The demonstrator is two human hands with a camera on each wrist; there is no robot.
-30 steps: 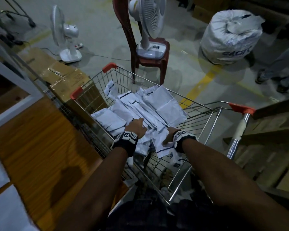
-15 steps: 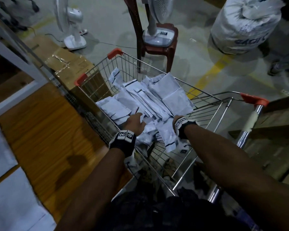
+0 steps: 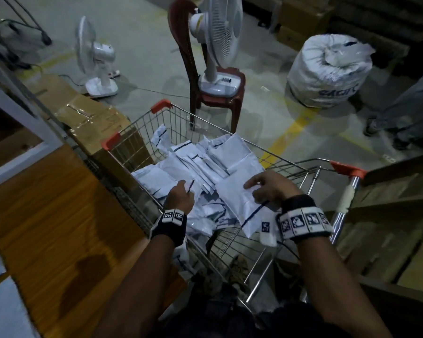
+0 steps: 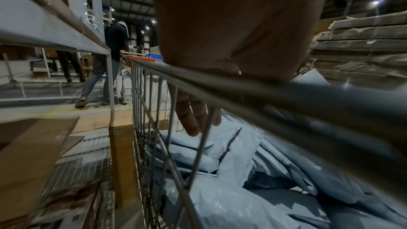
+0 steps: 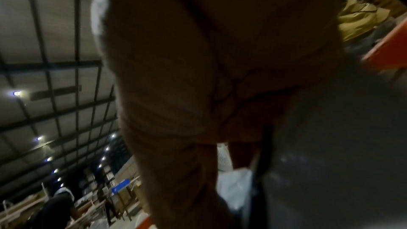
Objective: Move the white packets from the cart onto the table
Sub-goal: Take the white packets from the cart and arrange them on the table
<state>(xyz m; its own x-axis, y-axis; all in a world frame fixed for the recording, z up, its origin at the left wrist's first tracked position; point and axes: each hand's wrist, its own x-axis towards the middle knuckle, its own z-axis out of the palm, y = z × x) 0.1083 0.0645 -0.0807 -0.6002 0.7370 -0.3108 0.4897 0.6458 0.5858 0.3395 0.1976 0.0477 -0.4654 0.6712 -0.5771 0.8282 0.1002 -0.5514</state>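
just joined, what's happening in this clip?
A person is unloading white packets from a wire cart next to a wooden table. Both hands are in the cart: the right hand grips a large packet lying on top of the pile, and the left hand reaches into the pile beside it. Most packets are in the cart.

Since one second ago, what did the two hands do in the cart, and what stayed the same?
The right hand came up out of the pile and now holds one packet lifted above the others. The left hand stayed low among the packets near the cart side. Fans, chair and table did not move.
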